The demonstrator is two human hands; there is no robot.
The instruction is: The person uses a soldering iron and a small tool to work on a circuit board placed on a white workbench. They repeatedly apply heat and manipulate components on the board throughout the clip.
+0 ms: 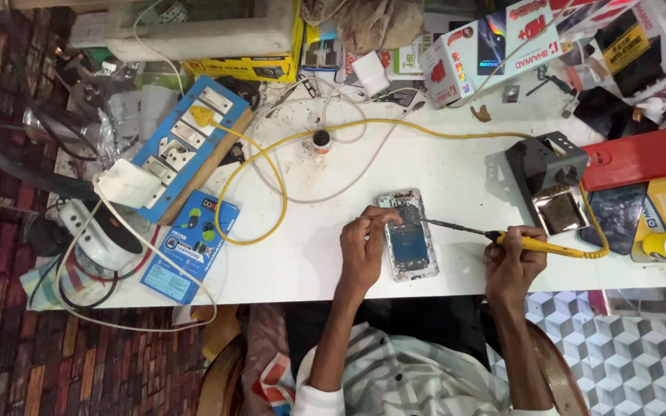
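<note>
A white worktable [456, 177] carries an opened phone [408, 235] near its front edge, with a yellow cable [271, 166] looping across to a blue switchboard [186, 146] at the left. A blue packet [192, 246] lies below the board, a small bottle [321, 141] stands mid-table, and a grey stand [545, 181], red case [636, 158] and dark phone [615, 217] lie right.

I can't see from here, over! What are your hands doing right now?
Left hand pressing down on opened phone. Right hand gripping yellow soldering iron, tip at the phone's top edge. Yellow cord loops nearby, not blocking.
</note>
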